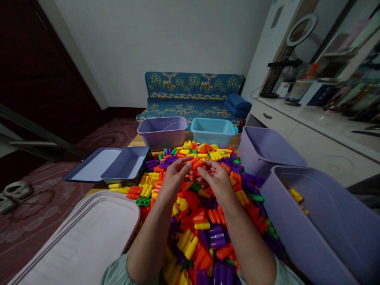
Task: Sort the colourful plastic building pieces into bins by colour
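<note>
Both my hands are raised above a big heap of plastic tube blocks (204,221) in orange, yellow, purple, green and red. My left hand (175,176) and my right hand (216,178) meet at the fingertips and pinch the two ends of an orange block piece (197,163). The fingers of both hands are curled around it. The heap covers the low table between my forearms and spreads toward the far bins.
A large purple bin (326,233) with a few yellow blocks stands at my right, another purple bin (267,152) behind it. A purple bin (162,132) and a blue bin (213,130) stand at the far edge. Lids (103,164) lie left; a white lid (86,241) is near.
</note>
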{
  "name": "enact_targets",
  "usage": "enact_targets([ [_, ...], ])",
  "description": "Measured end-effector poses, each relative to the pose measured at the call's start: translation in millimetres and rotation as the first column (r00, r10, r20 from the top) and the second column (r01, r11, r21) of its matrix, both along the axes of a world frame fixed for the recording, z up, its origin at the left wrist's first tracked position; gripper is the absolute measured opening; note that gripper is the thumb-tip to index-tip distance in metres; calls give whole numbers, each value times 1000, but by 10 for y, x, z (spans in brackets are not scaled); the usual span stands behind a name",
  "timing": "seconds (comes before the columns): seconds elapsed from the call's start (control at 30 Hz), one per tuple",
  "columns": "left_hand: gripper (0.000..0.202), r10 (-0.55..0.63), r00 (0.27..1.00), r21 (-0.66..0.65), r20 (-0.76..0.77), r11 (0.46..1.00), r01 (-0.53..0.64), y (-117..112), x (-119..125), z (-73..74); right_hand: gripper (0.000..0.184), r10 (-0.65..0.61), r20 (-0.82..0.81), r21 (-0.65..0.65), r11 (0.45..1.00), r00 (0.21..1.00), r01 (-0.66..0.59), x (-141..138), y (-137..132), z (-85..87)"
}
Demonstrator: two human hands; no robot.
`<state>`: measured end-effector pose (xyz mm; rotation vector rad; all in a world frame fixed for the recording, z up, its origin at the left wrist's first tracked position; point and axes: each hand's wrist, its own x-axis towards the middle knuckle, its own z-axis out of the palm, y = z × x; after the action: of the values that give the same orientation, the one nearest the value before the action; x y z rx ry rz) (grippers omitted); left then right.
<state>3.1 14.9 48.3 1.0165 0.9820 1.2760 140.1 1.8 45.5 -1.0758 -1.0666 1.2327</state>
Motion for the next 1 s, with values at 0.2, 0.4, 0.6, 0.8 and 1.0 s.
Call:
enact_targets([
  [0.2, 55, 5, 1000, -7, 0, 1000, -5, 21, -4, -18, 40, -18, -28, -6, 1000, 999, 18, 5, 12, -25],
  [0.4, 57, -51, 998, 14, -42, 999, 52, -4, 6, -2, 48, 4, 13, 2, 1000, 1000, -4, 21, 25, -51],
  [0.6, 56, -93, 991, 23, -98, 995, 96, -22, 1, -8, 50, -14, 111, 8, 1000, 994, 13, 35, 36, -61],
  [0.8, 57, -97, 987, 26, -125, 995, 101, -16, 18, -18, 40, -14, 99, 5, 1000, 995, 13, 50, 27, -32],
  [1.0, 40, 49, 910, 196, -411, 980, 35, 26, -38, -82, 39, -72, 236, 38, 997, 969, 65, 144, 84, -89],
])
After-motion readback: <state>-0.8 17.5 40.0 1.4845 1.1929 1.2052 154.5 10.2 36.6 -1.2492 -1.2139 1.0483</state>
